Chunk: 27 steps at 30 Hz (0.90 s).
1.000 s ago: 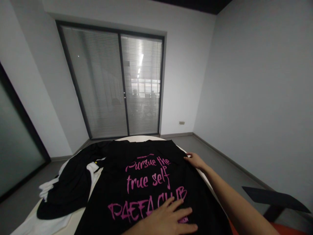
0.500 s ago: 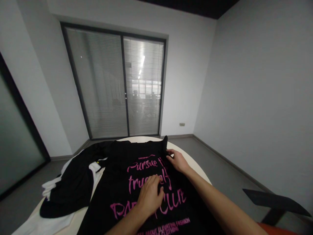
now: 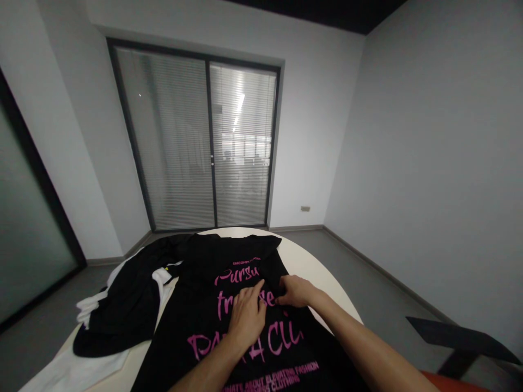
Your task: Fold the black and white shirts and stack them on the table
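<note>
A black T-shirt (image 3: 196,332) with pink lettering lies spread on a round white table (image 3: 314,272). Its right side is folded in over the print. My left hand (image 3: 245,316) lies flat on the middle of the shirt with the fingers stretched forward. Just to its right, my right hand (image 3: 295,291) pinches the folded edge of the fabric and holds it against the lettering.
A heap of black and white clothes (image 3: 118,305) lies on the table's left side. A dark flat thing (image 3: 457,332) juts in at the right, with something orange (image 3: 457,381) below it. Glass doors with blinds (image 3: 200,147) stand behind the table.
My right hand has drawn the shirt's right edge from the far corner inward over the print. My left hand has slid forward from the hem to the shirt's middle.
</note>
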Tool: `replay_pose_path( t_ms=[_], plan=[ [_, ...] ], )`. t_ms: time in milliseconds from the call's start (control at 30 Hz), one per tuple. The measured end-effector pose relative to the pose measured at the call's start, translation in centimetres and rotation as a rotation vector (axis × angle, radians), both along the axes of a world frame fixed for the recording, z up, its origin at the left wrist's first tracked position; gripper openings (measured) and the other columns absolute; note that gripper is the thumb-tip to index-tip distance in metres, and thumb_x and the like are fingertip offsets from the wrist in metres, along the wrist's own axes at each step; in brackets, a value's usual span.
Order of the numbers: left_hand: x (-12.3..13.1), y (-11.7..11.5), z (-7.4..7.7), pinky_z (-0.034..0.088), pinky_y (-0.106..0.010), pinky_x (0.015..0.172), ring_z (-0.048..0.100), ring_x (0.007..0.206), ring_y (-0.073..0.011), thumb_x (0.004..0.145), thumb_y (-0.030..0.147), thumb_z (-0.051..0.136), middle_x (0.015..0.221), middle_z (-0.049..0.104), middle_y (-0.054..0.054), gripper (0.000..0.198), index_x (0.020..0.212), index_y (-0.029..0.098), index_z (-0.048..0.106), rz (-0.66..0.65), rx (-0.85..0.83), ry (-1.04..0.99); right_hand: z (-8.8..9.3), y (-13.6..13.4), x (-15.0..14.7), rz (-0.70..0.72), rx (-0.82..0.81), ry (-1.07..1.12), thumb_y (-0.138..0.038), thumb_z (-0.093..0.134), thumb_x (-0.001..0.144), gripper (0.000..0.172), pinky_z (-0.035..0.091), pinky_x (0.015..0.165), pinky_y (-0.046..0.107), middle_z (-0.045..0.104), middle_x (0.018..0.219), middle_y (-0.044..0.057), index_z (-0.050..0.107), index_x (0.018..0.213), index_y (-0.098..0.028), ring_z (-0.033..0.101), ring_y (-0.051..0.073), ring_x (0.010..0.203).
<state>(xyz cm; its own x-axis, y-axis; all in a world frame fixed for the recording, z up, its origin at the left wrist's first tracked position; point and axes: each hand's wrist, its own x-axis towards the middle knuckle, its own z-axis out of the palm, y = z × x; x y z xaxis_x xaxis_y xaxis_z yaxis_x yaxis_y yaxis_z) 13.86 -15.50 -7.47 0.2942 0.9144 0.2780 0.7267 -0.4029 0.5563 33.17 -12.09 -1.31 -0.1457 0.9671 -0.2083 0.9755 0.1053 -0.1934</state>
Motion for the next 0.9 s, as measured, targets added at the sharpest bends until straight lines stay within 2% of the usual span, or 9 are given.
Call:
replay_pose_path(
  t_ms=[100, 200, 367, 467, 600, 700, 767, 833, 900],
  plan=[
    [0.0, -0.1, 0.3, 0.04, -0.041, 0.104, 0.052, 0.123, -0.0264, 0.093, 0.021, 0.04, 0.138, 0.059, -0.007, 0.058, 0.15, 0.023, 0.042, -0.024, 0.002, 0.045, 0.8, -0.7, 0.9, 0.054, -0.149, -0.066, -0.055, 0.076, 0.063, 0.048, 0.053, 0.072, 0.037, 0.074, 0.094, 0.015, 0.074, 0.091, -0.016, 0.07, 0.033, 0.09],
    [0.1, -0.3, 0.5, 0.04, -0.041, 0.103, 0.051, 0.122, -0.027, 0.093, 0.022, 0.038, 0.136, 0.061, -0.006, 0.059, 0.152, 0.025, 0.04, -0.04, 0.003, 0.091, 1.5, -1.4, 2.0, 0.11, -0.295, 0.055, -0.048, 0.081, 0.059, 0.041, 0.053, 0.067, 0.031, 0.072, 0.077, 0.006, 0.072, 0.084, -0.016, 0.07, 0.025, 0.079],
    [-0.1, 0.1, 0.7, 0.04, -0.038, 0.1, 0.051, 0.117, -0.0274, 0.093, 0.022, 0.039, 0.127, 0.062, -0.008, 0.064, 0.157, 0.027, 0.029, -0.071, 0.036, 0.181, 2.2, -2.6, 2.3, 0.217, -0.492, 0.453, -0.049, 0.081, 0.064, 0.058, 0.052, 0.056, 0.022, 0.066, 0.082, 0.0, 0.065, 0.108, -0.014, 0.062, 0.013, 0.063],
    [-0.5, 1.3, 1.1, 0.041, -0.037, 0.097, 0.053, 0.109, -0.0253, 0.091, 0.016, 0.041, 0.12, 0.062, -0.008, 0.071, 0.158, 0.03, 0.023, -0.151, 0.081, 0.267, 2.4, -3.5, 1.7, 0.248, -0.585, 0.538, -0.05, 0.082, 0.063, 0.078, 0.05, 0.054, 0.018, 0.063, 0.096, 0.002, 0.057, 0.128, -0.015, 0.059, 0.008, 0.061],
    [-1.0, 3.1, 1.5, 0.04, -0.038, 0.099, 0.054, 0.111, -0.0251, 0.088, 0.012, 0.046, 0.123, 0.06, -0.007, 0.061, 0.146, 0.03, 0.048, -0.255, 0.141, 0.351, 2.9, -4.4, 2.0, 0.256, -0.535, 0.375, -0.049, 0.088, 0.054, 0.087, 0.044, 0.051, 0.017, 0.066, 0.09, 0.001, 0.059, 0.13, -0.016, 0.057, 0.008, 0.059],
    [-1.0, 3.7, 1.4, 0.038, -0.04, 0.103, 0.052, 0.116, -0.0269, 0.09, 0.014, 0.046, 0.125, 0.061, -0.009, 0.045, 0.13, 0.023, 0.064, -0.247, 0.157, 0.351, 3.1, -4.8, 3.0, 0.215, -0.565, 0.2, -0.055, 0.089, 0.051, 0.066, 0.041, 0.048, 0.02, 0.063, 0.066, -0.002, 0.071, 0.098, -0.013, 0.054, 0.011, 0.052],
    [-0.9, 3.8, 1.4, 0.038, -0.041, 0.104, 0.053, 0.116, -0.0267, 0.092, 0.016, 0.043, 0.124, 0.062, -0.01, 0.042, 0.129, 0.019, 0.065, -0.222, 0.158, 0.335, 3.0, -5.2, 3.5, 0.202, -0.664, 0.134, -0.058, 0.087, 0.053, 0.053, 0.042, 0.047, 0.021, 0.06, 0.058, -0.001, 0.069, 0.074, -0.014, 0.055, 0.012, 0.051],
    [-0.7, 3.8, 1.4, 0.038, -0.041, 0.104, 0.055, 0.114, -0.0259, 0.097, 0.021, 0.038, 0.122, 0.063, -0.009, 0.04, 0.125, 0.019, 0.067, -0.194, 0.153, 0.317, 2.6, -5.6, 3.5, 0.202, -0.776, 0.197, -0.06, 0.087, 0.05, 0.054, 0.045, 0.048, 0.021, 0.061, 0.059, -0.001, 0.065, 0.07, -0.015, 0.058, 0.013, 0.051],
    [-0.4, 3.8, 1.4, 0.039, -0.042, 0.103, 0.056, 0.112, -0.0253, 0.103, 0.03, 0.03, 0.119, 0.065, -0.008, 0.045, 0.114, 0.021, 0.072, -0.169, 0.138, 0.3, 2.2, -6.1, 3.0, 0.218, -0.874, 0.392, -0.06, 0.09, 0.045, 0.066, 0.05, 0.05, 0.021, 0.064, 0.066, -0.002, 0.064, 0.086, -0.016, 0.062, 0.014, 0.055]
  ],
)
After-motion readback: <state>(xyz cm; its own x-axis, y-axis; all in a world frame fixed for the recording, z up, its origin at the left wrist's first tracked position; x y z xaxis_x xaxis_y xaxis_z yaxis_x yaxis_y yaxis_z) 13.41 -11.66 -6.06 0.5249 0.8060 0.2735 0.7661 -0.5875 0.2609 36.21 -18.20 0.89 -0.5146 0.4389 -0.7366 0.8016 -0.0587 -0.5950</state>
